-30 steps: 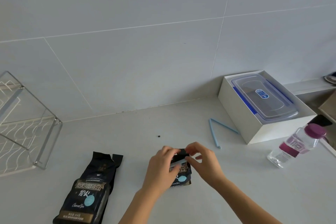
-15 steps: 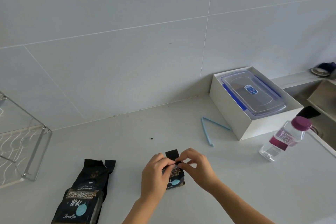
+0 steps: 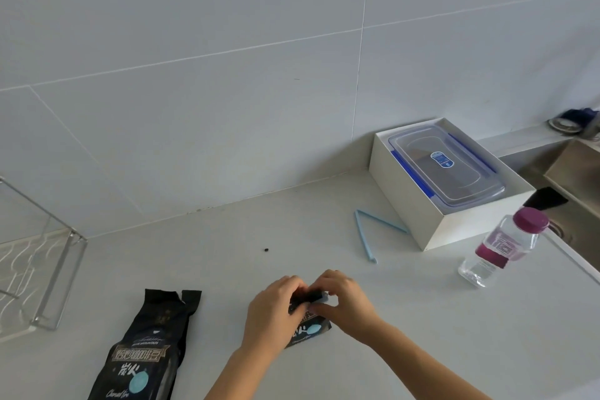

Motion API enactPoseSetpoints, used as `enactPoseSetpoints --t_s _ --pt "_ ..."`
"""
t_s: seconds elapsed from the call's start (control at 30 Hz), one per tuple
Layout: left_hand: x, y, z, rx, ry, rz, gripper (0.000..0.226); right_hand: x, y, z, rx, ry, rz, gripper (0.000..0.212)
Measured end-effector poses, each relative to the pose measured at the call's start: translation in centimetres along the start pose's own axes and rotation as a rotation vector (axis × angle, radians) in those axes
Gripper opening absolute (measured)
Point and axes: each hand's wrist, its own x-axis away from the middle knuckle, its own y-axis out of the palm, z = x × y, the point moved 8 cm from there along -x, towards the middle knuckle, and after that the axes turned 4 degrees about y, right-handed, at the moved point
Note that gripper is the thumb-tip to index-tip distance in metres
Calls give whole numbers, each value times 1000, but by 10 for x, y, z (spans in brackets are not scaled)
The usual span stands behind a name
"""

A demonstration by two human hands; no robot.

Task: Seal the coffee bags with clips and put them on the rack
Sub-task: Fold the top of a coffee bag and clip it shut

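A small black coffee bag stands on the white counter in front of me. My left hand and my right hand both pinch its folded top, fingers closed on it and hiding most of the fold. A second, larger black coffee bag lies flat to the left, its top open. A light blue clip lies open in a V shape on the counter beyond my hands. The wire rack stands at the far left edge.
A white box holding a lidded clear container sits at the back right. A clear bottle with a purple cap stands in front of it. A sink lies further right. A small dark speck rests mid-counter.
My hands have folded the small bag's top further down; its upright flap is now tucked under my fingers. The camera has turned slightly right, so the rack sits nearer the left edge.
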Motion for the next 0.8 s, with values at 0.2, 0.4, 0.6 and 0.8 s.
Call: enactPoseSetpoints --t_s 0.2,0.4,0.6,0.8 --pt "2 -4 -4 -18 -12 41 12 -6 1 1 19 -21 -7 10" --pt "11 -3 4 -4 57 96 25 5 6 18 -134 67 50 14" --pt "14 -12 -3 71 55 90 11 6 5 17 -58 56 75 9" --pt "31 -21 -42 113 -71 53 17 -3 2 3 32 29 8 17"
